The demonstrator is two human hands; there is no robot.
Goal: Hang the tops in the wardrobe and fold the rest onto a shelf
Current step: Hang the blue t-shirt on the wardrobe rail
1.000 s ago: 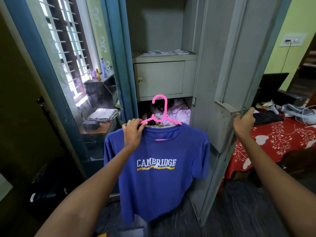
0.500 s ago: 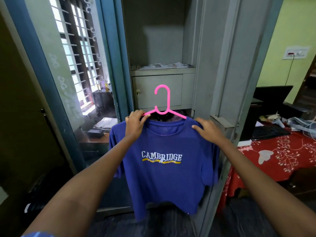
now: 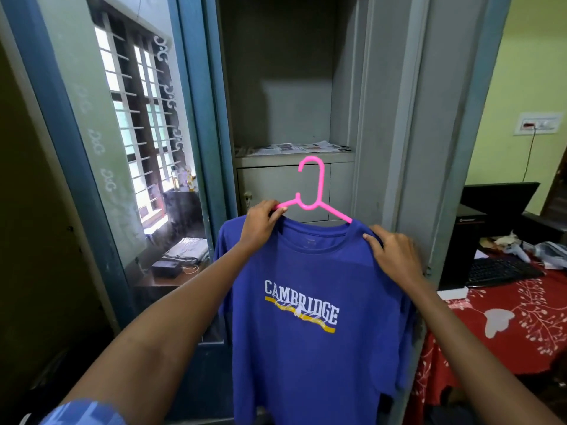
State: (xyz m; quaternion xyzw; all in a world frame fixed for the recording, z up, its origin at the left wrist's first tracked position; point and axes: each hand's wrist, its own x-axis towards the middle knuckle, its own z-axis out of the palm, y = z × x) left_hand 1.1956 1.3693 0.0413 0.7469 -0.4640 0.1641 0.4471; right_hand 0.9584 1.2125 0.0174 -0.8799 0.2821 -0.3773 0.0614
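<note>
Head view: left hand [image 3: 260, 223] pinching a pink hanger [image 3: 316, 197], right hand [image 3: 394, 254] gripping the blue T-shirt [image 3: 306, 317] shoulder before the wardrobe [image 3: 383, 118]; hooking it inside likely follows.

The word "CAMBRIDGE" is showing in white capital letters across the chest of the blue T-shirt [image 3: 310, 332], and a yellow stripe is running just beneath the letters, with a small pale figure printed over it that is too fine to make out. A tiny mark is sitting inside the back of the shirt's collar, but it is too small to read. Printed newspaper sheets [image 3: 294, 147] are lying on the wardrobe shelf, their print too blurred to read. A small logo is showing on the black computer case [image 3: 469, 222], also unreadable.
</note>
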